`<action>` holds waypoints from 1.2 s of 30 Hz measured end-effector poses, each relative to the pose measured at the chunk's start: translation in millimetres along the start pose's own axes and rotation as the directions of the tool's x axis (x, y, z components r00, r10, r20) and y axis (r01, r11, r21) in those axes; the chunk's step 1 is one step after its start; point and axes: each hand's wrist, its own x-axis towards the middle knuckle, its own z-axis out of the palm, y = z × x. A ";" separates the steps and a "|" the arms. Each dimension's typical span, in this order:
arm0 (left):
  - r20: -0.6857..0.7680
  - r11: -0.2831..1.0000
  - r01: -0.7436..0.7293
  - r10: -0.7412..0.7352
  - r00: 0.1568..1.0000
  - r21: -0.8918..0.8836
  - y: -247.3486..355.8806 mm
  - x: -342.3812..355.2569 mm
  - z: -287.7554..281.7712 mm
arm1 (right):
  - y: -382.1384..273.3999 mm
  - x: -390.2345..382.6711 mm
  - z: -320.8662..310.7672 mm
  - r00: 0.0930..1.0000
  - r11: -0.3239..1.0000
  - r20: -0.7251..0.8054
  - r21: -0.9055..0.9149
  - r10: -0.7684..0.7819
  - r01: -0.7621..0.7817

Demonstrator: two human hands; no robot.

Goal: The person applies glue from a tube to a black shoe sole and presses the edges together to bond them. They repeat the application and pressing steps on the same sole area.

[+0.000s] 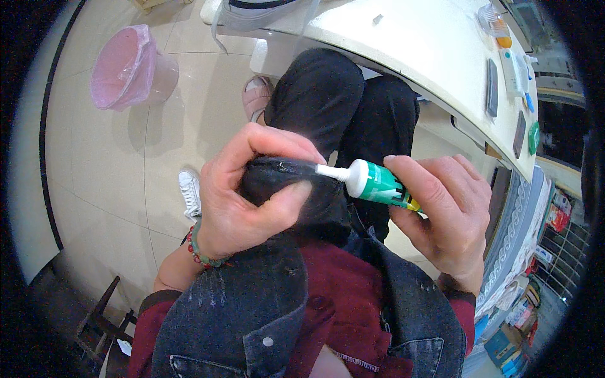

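Note:
My left hand (242,198) is closed around a black, rounded item (268,179), possibly the end of a shoe. Thumb and fingers press it from both sides along a seam with whitish marks. Between the fingers and thumb of my right hand (444,211) lies a green glue tube (384,184) with a white collar and a yellow patch at its end. Its thin white nozzle (331,171) points left, with its tip at the black item's seam, close to my left fingertips. My palm hides part of the black item.
A white table (409,34) curves along the top and right, bearing a grey-white shoe (258,14), a dark oblong bar (491,87) and small bottles. A pink lined bin (135,69) stands on the tiled floor, left. A white sneaker (190,193) and wire shelf (564,246) also show.

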 end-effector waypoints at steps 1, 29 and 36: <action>0.001 1.000 0.003 -0.003 1.000 -0.004 -0.2 0.0 0.3 | 0.3 -0.8 0.6 1.000 1.000 -0.012 0.021 0.009 -0.009; 0.041 1.000 -0.014 0.014 0.999 0.007 -0.3 2.8 -2.3 | 1.4 1.5 14.9 0.997 0.980 -0.038 0.190 0.070 -0.061; 0.021 0.999 0.005 -0.004 1.000 -0.049 -3.0 2.0 -2.7 | 2.2 -1.1 16.6 0.997 0.990 -0.061 0.133 0.052 -0.044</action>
